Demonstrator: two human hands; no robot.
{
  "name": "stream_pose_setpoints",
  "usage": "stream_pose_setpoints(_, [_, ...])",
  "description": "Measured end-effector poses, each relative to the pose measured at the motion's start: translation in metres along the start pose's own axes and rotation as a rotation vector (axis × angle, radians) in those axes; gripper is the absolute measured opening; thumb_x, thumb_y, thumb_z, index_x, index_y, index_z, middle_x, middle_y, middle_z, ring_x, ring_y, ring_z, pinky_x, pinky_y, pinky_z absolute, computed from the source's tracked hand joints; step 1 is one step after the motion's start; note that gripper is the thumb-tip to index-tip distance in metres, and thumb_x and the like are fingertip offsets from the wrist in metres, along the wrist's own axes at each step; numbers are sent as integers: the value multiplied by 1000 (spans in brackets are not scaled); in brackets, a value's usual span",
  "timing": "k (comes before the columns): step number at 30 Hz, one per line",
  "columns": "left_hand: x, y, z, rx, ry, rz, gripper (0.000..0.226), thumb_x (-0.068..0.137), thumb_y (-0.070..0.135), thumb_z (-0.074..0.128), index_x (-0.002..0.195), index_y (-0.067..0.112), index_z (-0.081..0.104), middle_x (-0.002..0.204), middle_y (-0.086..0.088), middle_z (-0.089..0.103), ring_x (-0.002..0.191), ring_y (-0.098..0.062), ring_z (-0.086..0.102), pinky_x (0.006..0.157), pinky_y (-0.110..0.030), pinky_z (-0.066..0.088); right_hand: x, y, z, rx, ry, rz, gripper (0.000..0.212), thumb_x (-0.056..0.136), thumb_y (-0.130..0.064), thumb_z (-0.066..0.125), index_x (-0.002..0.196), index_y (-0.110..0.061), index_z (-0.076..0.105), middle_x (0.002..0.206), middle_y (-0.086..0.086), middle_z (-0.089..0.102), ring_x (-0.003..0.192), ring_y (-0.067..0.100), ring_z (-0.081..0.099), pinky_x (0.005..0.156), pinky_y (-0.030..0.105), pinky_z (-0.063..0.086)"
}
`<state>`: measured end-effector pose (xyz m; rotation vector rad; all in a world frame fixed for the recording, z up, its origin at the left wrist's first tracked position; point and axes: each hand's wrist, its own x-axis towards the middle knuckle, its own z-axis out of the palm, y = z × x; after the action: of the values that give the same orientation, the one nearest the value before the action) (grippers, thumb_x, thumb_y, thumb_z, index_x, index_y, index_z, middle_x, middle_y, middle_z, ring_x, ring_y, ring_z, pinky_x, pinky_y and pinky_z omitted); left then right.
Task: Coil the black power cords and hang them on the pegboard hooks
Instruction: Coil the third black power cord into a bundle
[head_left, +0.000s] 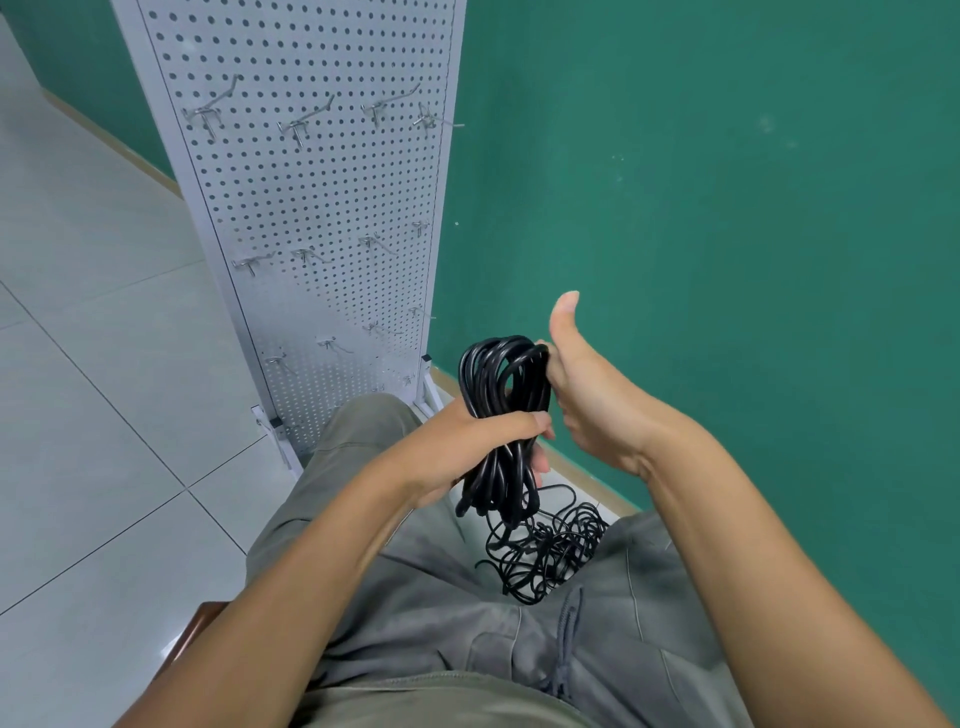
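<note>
**Cord bundle in both hands**

Your left hand (483, 441) has its grip clenched round the middle of the coiled black cord (501, 415). Your right hand (587, 395) grasps its top loops, thumb up. More cords (545, 551) lie tangled on the floor, near the pegboard (311, 208).

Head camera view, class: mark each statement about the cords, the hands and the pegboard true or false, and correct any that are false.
1. The left hand grips the coiled black cord round its middle. True.
2. A coiled cord already hangs on one of the pegboard hooks. False: every hook in view on the pegboard is bare.
3. The right hand is at the top of the coil with its thumb pointing up. True.
4. The loose tangle of black cord lies on a table. False: it lies on the floor between the person's knees.
5. The wall behind the pegboard is white. False: it is green.
</note>
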<state>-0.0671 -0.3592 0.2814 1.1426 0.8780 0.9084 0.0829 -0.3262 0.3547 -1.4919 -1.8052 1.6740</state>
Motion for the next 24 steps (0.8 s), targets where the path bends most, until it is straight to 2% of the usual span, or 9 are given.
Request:
stream_pose_setpoints(1, [1, -1, 0, -35, -9, -9, 15, 99, 20, 63, 90, 9, 67, 79, -13, 67, 75, -28, 66, 72, -37, 56, 5, 2, -2, -26, 4, -1, 126, 80, -88, -8, 146, 5, 45, 153, 25, 42, 129, 32, 49, 91, 21, 19])
stream_pose_setpoints(2, [2, -2, 1, -92, -15, -12, 16, 98, 20, 63, 86, 10, 65, 75, -10, 64, 72, -25, 63, 70, -35, 54, 9, 3, -2, -22, 7, -10, 121, 79, -89, -7, 149, -6, 47, 155, 12, 47, 132, 18, 52, 100, 24, 19])
stream_pose_setpoints(4, [4, -3, 3, -259, 11, -15, 17, 93, 21, 65, 78, 13, 64, 69, -5, 56, 66, -22, 56, 69, -32, 52, 19, 5, -2, 74, 22, -44, 108, 76, -94, 1, 157, -31, 34, 159, -13, 39, 147, 2, 30, 118, 31, 13])
stream_pose_setpoints(5, [6, -3, 3, -339, 37, -18, 18, 91, 23, 65, 76, 14, 64, 68, -4, 54, 66, -21, 53, 69, -31, 52, 25, 8, -2, 152, 10, -79, 106, 76, -95, 5, 160, -34, 26, 163, -11, 34, 151, 6, 26, 122, 34, 15])
stream_pose_setpoints(7, [7, -3, -3, -430, 87, 0, 19, 93, 25, 65, 76, 16, 65, 68, -1, 53, 68, -20, 53, 68, -29, 54, 33, 22, 1, 263, -20, -131, 100, 80, -91, 6, 162, -34, 17, 156, -2, 46, 140, 11, 47, 120, 36, 29])
stream_pose_setpoints(11, [4, 13, -25, -568, 202, 73, 18, 98, 28, 58, 85, 15, 61, 70, 3, 57, 75, -14, 63, 72, -28, 57, 36, 57, 18, 280, -177, -110, 106, 82, -88, 0, 154, -23, 42, 148, 3, 57, 137, 20, 53, 122, 53, 28])
stream_pose_setpoints(15, [0, 30, -45, -657, 391, 187, 25, 105, 24, 50, 84, 14, 58, 68, 3, 57, 73, -13, 62, 85, -31, 56, 35, 83, 34, 95, -178, -41, 106, 91, -74, -9, 126, -12, 70, 126, 3, 72, 124, 15, 64, 121, 41, 30])
stream_pose_setpoints(20, [-4, 36, -72, -764, 610, 311, 25, 105, 23, 54, 82, 14, 57, 68, 3, 57, 66, -10, 59, 68, -24, 56, 27, 91, 35, -155, -67, -81, 52, 108, -49, 31, 111, -24, 76, 115, -16, 75, 121, -5, 59, 110, 26, 34])
stream_pose_setpoints(24, [-2, 28, -87, -772, 800, 323, 25, 103, 25, 61, 80, 16, 61, 68, 6, 60, 62, -8, 59, 66, -24, 54, 26, 89, 37, -305, 57, -256, 26, 106, -26, 53, 96, -15, 75, 76, -9, 67, 68, 5, 53, 72, 25, 44])
